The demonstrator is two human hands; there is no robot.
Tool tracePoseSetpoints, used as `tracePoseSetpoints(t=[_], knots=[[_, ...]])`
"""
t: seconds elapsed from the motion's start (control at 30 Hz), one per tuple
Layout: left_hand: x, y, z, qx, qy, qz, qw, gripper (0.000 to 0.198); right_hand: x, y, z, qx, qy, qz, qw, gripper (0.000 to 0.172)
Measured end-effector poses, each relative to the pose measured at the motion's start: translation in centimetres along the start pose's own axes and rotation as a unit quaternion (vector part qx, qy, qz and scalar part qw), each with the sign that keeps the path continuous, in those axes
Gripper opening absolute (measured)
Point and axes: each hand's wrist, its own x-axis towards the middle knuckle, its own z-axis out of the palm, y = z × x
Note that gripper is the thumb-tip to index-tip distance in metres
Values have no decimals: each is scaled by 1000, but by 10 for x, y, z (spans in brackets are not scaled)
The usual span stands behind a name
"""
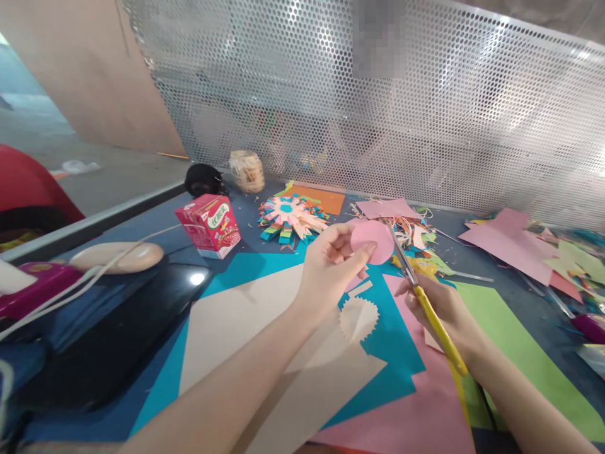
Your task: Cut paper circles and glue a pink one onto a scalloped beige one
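Between thumb and fingers, my left hand (pixel 333 265) pinches a round piece of pink paper (pixel 371 241), held up above the work surface. My right hand (pixel 442 309) is closed around a pair of scissors (pixel 432 318) with yellow handles. The scissor blades reach up to the right edge of the pink circle; whether they are cutting into it I cannot tell. Below my hands, a cream paper disc with a zigzag edge (pixel 359 318) lies on cream paper (pixel 246 315), over blue paper (pixel 397 334).
A pink drink carton (pixel 210 224), a black phone-like slab (pixel 113 334) and cables lie to the left. A layered paper flower (pixel 290 217) sits behind my left hand. Green paper (pixel 520 340) and pink scraps (pixel 510 243) lie right. A perforated metal panel (pixel 302 88) closes the back.
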Motion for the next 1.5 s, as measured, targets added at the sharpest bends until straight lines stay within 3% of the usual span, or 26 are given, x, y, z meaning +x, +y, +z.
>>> tracePoseSetpoints(t=[0.13,0.4,0.63,0.93,1.23,1.5], knots=[[0,-2,-1,0,-4,2,1000,25,-1,1,0,17,5,-17,1000,49],[1,-3,-1,10,14,15,1000,22,-3,9,1,89,-48,-24,995,49],[1,-4,-2,8,7,22,1000,19,-3,7,1,57,-25,-25,998,48],[0,-2,-1,15,7,4,1000,25,-5,7,2,45,-46,8,998,46],[0,-1,0,14,-11,-18,1000,31,-4,8,3,22,-21,-9,999,49],[1,-3,-1,3,10,2,1000,22,-3,13,5,-23,7,-24,999,56]])
